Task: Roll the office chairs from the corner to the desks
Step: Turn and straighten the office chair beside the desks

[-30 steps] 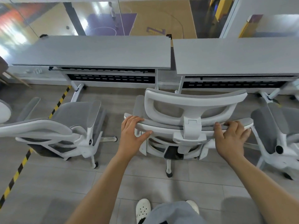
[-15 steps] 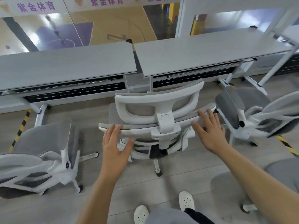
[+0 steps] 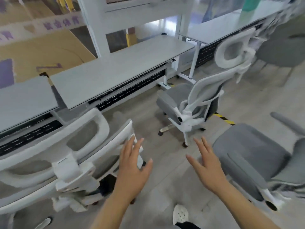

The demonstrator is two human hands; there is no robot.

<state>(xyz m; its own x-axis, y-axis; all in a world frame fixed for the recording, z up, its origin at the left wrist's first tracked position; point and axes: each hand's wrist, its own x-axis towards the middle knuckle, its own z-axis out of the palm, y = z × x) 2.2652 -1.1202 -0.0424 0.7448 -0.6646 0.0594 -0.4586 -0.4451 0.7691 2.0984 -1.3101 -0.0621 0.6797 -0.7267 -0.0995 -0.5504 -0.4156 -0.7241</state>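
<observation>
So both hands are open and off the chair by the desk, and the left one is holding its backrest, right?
Not quite. The head view shows the left hand holding nothing: its fingers are spread. Both hands, the right hand too, are open, off the chair by the desk.

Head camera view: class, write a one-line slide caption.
Both open hands, left hand and right hand, hover beside a white office chair parked at the desks.

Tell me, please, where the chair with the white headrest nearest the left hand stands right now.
In the head view, that chair stands at lower left, facing the long grey desk, beside the open left hand.
</observation>
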